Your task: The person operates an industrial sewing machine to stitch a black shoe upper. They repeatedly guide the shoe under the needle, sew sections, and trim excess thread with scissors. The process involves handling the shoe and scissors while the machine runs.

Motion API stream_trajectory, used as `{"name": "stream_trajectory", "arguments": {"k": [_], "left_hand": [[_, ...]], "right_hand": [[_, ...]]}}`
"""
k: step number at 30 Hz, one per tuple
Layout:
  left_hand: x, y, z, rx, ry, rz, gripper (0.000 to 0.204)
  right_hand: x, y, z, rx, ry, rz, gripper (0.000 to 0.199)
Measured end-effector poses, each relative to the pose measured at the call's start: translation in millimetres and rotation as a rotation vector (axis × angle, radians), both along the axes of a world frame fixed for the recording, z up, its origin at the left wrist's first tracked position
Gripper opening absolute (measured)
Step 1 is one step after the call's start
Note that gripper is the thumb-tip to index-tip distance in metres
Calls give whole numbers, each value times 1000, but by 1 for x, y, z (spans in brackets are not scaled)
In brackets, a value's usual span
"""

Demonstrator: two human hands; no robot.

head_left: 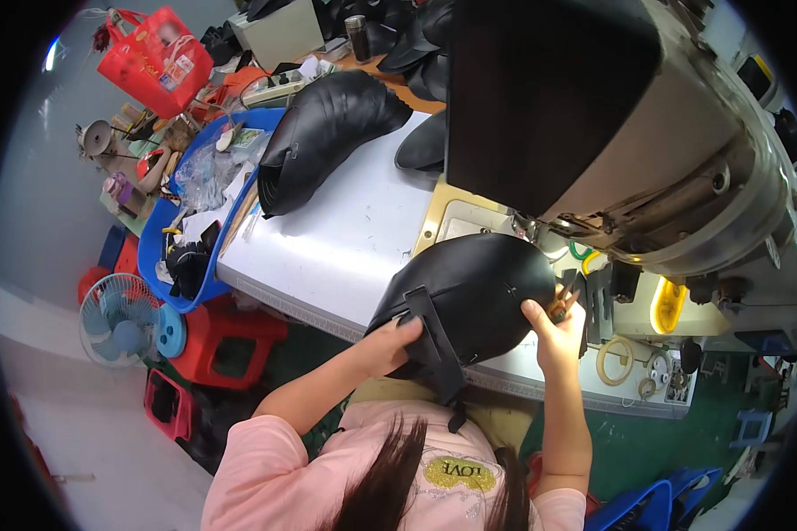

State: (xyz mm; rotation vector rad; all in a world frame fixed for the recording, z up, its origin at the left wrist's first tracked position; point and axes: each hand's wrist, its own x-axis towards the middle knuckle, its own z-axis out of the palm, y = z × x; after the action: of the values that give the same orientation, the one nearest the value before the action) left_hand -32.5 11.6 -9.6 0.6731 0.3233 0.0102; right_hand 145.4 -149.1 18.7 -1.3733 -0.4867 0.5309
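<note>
A rounded black leather-like panel [478, 292] is held up at the front edge of the white worktable, partly over the sewing machine's bed. A flat black strap [432, 332] crosses its left part and hangs down. My left hand [388, 347] is closed on the left edge, thumb on top beside the strap. My right hand [560, 332] grips the right edge with the thumb on the surface. Small thread snips [562, 303], partly hidden, also sit in the right hand's fingers. The undersides of both grips are hidden by the panel.
The large sewing machine head [629, 133] stands close at the right. A stack of curved black panels [323, 128] lies on the white table [328, 248]. At the left are a blue bin [155, 243] of scraps, a red stool [230, 345] and a fan [122, 323].
</note>
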Motion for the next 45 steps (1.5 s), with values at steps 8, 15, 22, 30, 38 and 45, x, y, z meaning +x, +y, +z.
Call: {"name": "stream_trajectory", "arguments": {"k": [8, 15, 22, 30, 38, 45], "left_hand": [[-18, -16, 10, 192, -21, 265, 28], [9, -29, 20, 201, -114, 653, 28], [22, -43, 21, 175, -97, 641, 30], [26, -45, 21, 155, -130, 647, 31], [29, -46, 22, 108, -128, 643, 29], [29, -43, 16, 128, -124, 603, 28]], "right_hand": [[-24, 28, 10, -26, -724, -300, 29], [-62, 27, 12, 32, -167, 157, 12], [-62, 32, 5, -22, -56, 33, 3], [-70, 25, 13, -65, 19, 11, 8], [-64, 26, 11, -104, 109, -4, 10], [-63, 28, 1, -95, 13, -59, 13]]}}
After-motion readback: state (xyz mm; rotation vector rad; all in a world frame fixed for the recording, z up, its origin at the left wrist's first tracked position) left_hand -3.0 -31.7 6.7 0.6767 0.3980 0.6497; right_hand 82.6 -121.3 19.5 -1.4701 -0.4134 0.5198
